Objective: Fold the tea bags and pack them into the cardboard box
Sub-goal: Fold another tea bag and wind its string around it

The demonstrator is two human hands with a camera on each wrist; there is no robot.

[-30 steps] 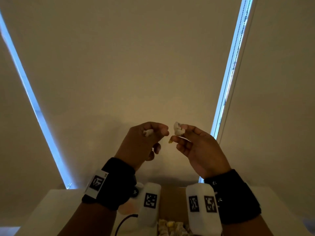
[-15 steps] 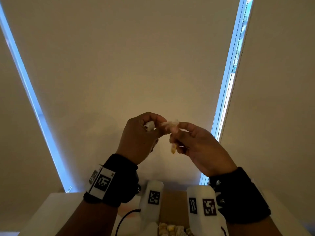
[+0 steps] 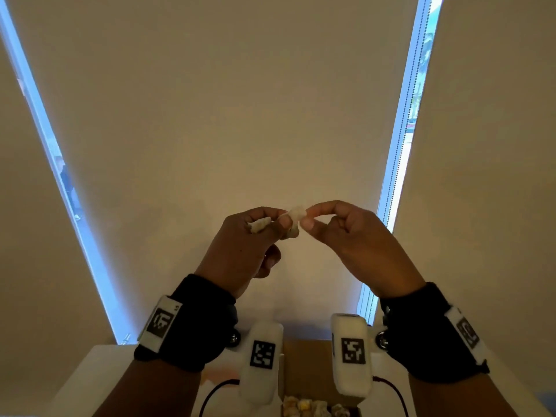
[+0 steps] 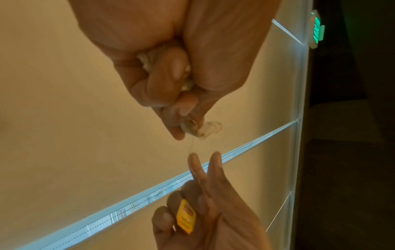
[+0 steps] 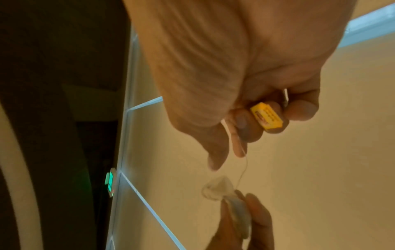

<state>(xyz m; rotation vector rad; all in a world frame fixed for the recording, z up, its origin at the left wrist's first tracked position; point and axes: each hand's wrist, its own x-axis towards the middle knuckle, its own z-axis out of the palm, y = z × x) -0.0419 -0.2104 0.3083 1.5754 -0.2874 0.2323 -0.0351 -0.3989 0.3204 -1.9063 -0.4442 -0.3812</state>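
I hold both my hands up in front of the blind, above the worktop [image 3: 90,374]. My left hand [image 3: 240,245] pinches a small crumpled tea bag [image 3: 293,219] at its fingertips, with the bag poking out toward my right hand [image 3: 358,242]; more pale bag material [image 4: 149,59] is bunched inside the curled left fingers. A thin string [image 5: 242,162] runs from the tea bag across the short gap to my right hand, so the long axis lies from hand to hand, roughly level in the head view. My right hand's thumb and forefinger are extended toward the bag, the string running along the forefinger, while its curled lower fingers clamp the yellow tag [image 5: 267,118]. Whether the fingertips touch the bag is hard to tell. Below my wrists sits the open cardboard box [image 3: 307,365], with what look like packed tea bags [image 3: 313,407] at its near edge.
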